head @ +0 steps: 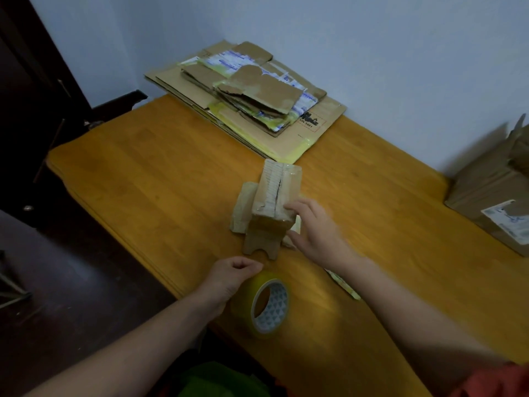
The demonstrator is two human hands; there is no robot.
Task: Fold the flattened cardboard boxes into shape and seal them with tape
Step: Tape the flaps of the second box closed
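Small box mid desk: looks light, flimsy card, top seam split, so hold by side walls. R hand spread against its side. L hand curled at tape roll nr front edge, grip unclear.

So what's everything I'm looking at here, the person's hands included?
small cardboard box: one, brown, partly taped, centre of the table.
tape roll: one, yellowish, standing on edge near the table's near edge.
flattened cardboard stack: one pile, brown with yellow tape remains, far end of the table by the wall.
larger cardboard box: one, brown with a white label, right edge of view.
strip: one, pale yellow, perhaps tape, flat on the table by the right forearm.
table: one, orange-brown wood.
left hand: fingers curled, against the tape roll; grip unclear.
right hand: fingers straight, touching the small cardboard box's right side.
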